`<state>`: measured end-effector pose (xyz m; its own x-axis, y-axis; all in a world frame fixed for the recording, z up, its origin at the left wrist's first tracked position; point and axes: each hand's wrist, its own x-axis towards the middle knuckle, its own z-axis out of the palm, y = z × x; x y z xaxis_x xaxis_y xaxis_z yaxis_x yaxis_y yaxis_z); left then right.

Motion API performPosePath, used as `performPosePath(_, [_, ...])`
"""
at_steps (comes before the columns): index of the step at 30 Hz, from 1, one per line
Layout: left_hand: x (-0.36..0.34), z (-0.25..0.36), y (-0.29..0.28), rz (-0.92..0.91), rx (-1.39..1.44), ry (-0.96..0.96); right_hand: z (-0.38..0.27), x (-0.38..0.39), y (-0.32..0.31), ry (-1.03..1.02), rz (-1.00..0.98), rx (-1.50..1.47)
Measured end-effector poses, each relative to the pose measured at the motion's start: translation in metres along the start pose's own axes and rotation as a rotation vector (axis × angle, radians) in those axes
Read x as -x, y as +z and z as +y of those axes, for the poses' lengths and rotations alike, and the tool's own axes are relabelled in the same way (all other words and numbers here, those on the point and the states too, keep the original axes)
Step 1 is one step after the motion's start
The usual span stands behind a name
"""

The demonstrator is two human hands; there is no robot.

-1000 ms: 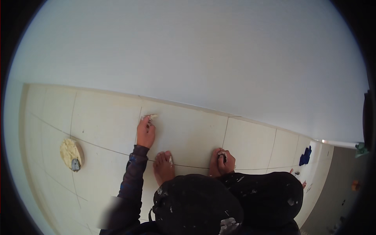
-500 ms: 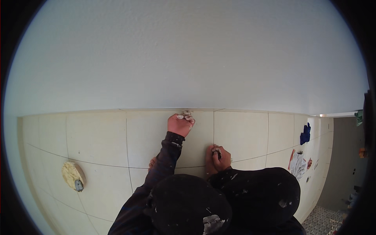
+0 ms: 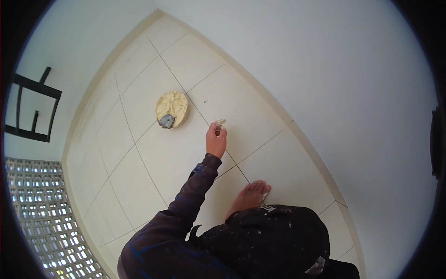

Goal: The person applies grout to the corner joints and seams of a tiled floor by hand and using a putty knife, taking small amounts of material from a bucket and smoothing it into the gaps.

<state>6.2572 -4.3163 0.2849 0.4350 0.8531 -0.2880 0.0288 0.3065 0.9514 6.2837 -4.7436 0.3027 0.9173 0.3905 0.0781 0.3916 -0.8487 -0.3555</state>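
Observation:
My left hand (image 3: 216, 139) reaches out over the tiled floor with its fingers pinched together. Something small and pale shows at the fingertips, too unclear to name; whitish smears mark the fingers. Ahead of it and a little to the left, a round tub or mound of cream-coloured paste (image 3: 173, 103) sits on the floor. A grey flat piece (image 3: 166, 122) lies on its near edge. Hand and paste are apart. My right hand is out of the picture.
Pale tiles (image 3: 153, 172) cover the floor. A white wall (image 3: 371, 116) with a beige skirting (image 3: 309, 146) runs along the right and meets another at the far corner. At left are a black metal frame (image 3: 55, 116) and a perforated block screen (image 3: 46, 209). My bare foot (image 3: 248, 197) is below the hand.
My view has swung left, away from the wall base. My left hand has left the skirting and now points toward the paste. My right hand has gone out of view.

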Motion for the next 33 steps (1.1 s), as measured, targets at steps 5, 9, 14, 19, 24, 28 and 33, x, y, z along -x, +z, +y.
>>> performPosePath(5, [0.040,-0.009,-0.237,0.359,-1.363,0.214,0.015,0.010,-0.002,-0.191,-0.131,0.422])
performPosePath(9, [0.280,0.012,-0.393,0.484,-1.514,-0.332,-0.001,-0.015,0.006,-0.307,-0.222,0.667])
performPosePath(14, [0.334,-0.005,-0.413,0.524,-1.466,-0.413,-0.068,-0.038,0.095,-0.788,-0.688,0.073])
performPosePath(19, [0.374,-0.013,-0.418,0.564,-1.432,-0.497,-0.112,-0.065,0.107,-1.035,-0.609,0.143])
performPosePath(24, [0.397,-0.028,-0.401,0.582,-1.385,-0.574,-0.113,-0.131,0.123,-0.895,-0.369,0.364])
performPosePath(28, [0.414,-0.045,-0.378,0.607,-1.333,-0.642,-0.004,-0.267,0.053,-0.099,-0.518,0.072])
performPosePath(33, [0.428,-0.072,-0.324,0.621,-1.292,-0.719,0.011,-0.344,0.062,-0.039,-0.353,0.271])
